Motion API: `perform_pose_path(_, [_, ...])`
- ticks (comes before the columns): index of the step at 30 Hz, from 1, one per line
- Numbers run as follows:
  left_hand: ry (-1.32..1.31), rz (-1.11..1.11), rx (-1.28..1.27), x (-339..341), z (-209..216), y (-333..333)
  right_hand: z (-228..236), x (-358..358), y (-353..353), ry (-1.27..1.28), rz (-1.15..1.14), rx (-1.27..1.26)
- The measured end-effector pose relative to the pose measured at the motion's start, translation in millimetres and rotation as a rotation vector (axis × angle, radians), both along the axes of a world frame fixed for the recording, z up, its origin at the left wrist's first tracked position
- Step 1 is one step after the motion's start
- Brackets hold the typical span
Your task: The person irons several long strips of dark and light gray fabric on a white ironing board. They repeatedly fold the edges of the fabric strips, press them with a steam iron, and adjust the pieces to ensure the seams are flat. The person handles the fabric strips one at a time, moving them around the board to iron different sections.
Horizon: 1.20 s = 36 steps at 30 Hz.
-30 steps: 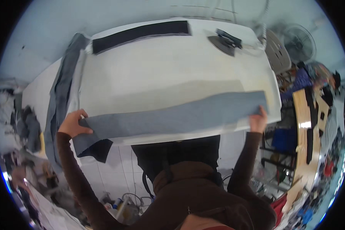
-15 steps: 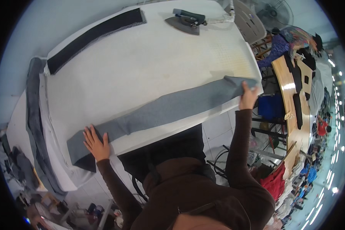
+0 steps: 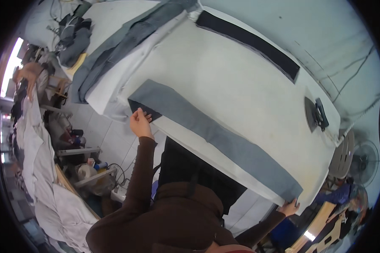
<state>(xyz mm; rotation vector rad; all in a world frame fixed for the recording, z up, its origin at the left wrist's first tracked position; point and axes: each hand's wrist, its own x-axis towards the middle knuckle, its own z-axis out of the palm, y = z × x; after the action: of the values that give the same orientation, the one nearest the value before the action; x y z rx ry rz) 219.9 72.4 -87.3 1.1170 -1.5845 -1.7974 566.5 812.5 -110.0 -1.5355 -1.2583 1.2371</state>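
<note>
A long grey fabric strip point(image 3: 215, 130) lies along the front edge of the white padded ironing table point(image 3: 236, 88). At its left end a black underside corner is turned into view. My left hand point(image 3: 141, 123) pinches the edge of that dark corner between curled fingers. Down at the strip's right end, my right hand point(image 3: 290, 208) grips the bottom edge by the table's corner, its fingers partly hidden. An iron point(image 3: 316, 114) rests on the table's right part, apart from both hands.
A black fabric band point(image 3: 249, 41) lies along the far edge. Grey folded cloth point(image 3: 114, 55) drapes over the left end. Beyond the right end stand a chair point(image 3: 341, 154) and a fan point(image 3: 363, 162). Pale cloth point(image 3: 50, 189) hangs behind at lower left.
My view has swung to the left. My left hand, spread flat on the strip before, now pinches its dark corner. My right hand has shifted to the strip's lower right edge, and that end lies flatter.
</note>
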Motion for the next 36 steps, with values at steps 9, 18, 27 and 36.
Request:
perform_pose_path(9, [0.198, -0.087, 0.151, -94.8, 7.7, -19.4, 60.6, -43.0, 58.8, -0.115, 0.479, 0.355])
perform_pose_path(18, [-0.133, -0.265, -0.451, -156.4, 15.2, -99.2, 206.7, -106.7, 67.1, 0.150, 0.591, 0.366])
perform_pose_path(27, [0.033, -0.107, -0.021, -191.6, 5.2, -84.6, 200.1, -95.7, 56.3, 0.087, 0.529, 0.261])
perform_pose_path(36, [0.616, -0.186, 0.238, -259.7, 167.4, -163.1, 286.6, -118.9, 109.4, 0.060, 0.582, 0.487])
